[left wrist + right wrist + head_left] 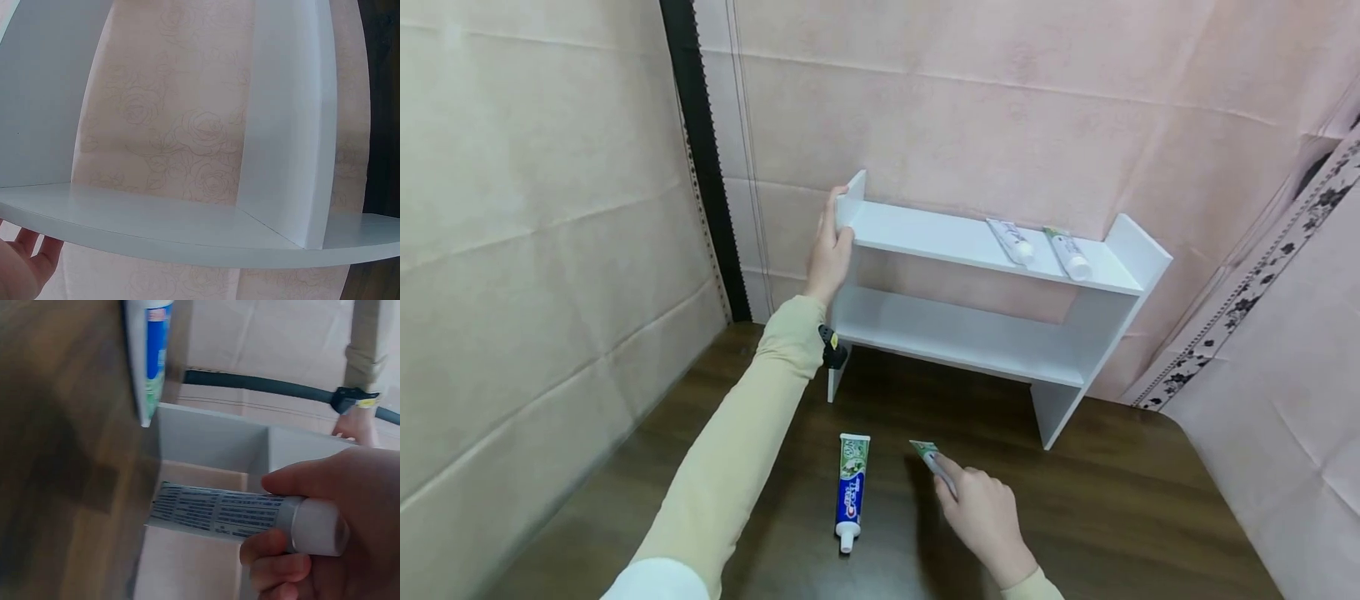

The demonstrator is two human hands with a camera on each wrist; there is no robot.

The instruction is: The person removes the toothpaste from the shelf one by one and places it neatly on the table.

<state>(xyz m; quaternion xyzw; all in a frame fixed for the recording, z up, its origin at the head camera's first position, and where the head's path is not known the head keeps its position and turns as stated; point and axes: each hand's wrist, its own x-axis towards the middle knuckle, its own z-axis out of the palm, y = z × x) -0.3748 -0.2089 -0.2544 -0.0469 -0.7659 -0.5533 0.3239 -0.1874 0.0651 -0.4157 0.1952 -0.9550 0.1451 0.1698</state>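
Observation:
My left hand (pixel 830 254) grips the upper left side panel of a white two-tier shelf (pixel 955 329). In the left wrist view, the fingers (pixel 44 259) of that hand lie against the panel's outer side. Above the tabletop, my right hand (pixel 985 512) holds a toothpaste tube (pixel 219 511), its white cap toward the palm and its printed back showing in the right wrist view. Left of that hand, a blue, green and white Crest toothpaste tube (pixel 852 487) lies on the table, cap toward me.
Two white tubes, one on the left (pixel 1011 242) and one on the right (pixel 1067 253), lie on the shelf's top board, caps forward. The dark wooden table (pixel 1120 500) meets cloth-covered walls at the back and both sides. A black strip (pixel 707 158) runs down the left corner.

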